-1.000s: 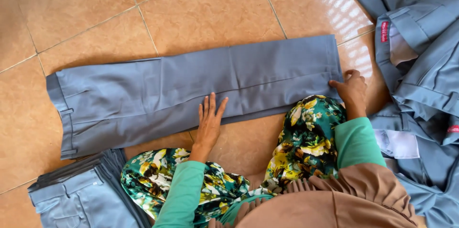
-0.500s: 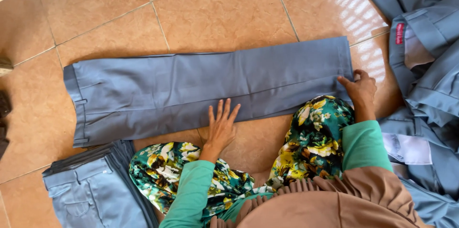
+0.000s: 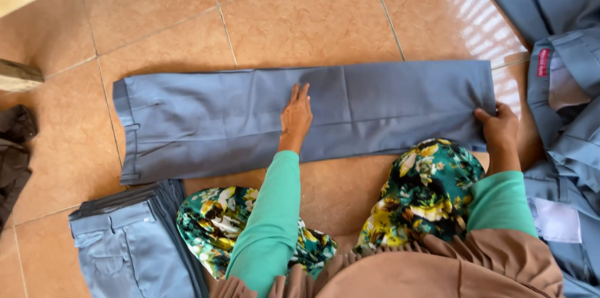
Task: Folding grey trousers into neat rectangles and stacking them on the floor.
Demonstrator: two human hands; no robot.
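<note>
Trousers (image 3: 250,117), grey-blue and laid flat across the tiled floor (image 3: 300,17), have the left hand (image 3: 296,114) spread open, palm down on their middle now, when half a second ago it sat at their near edge. Right hand (image 3: 498,126) still pinches the leg hem at the far right end, fingers curled on the cloth. Folded stack (image 3: 125,242) sits below-left of the left hand, loose pile of garments (image 3: 562,54) right of the right hand.
</note>
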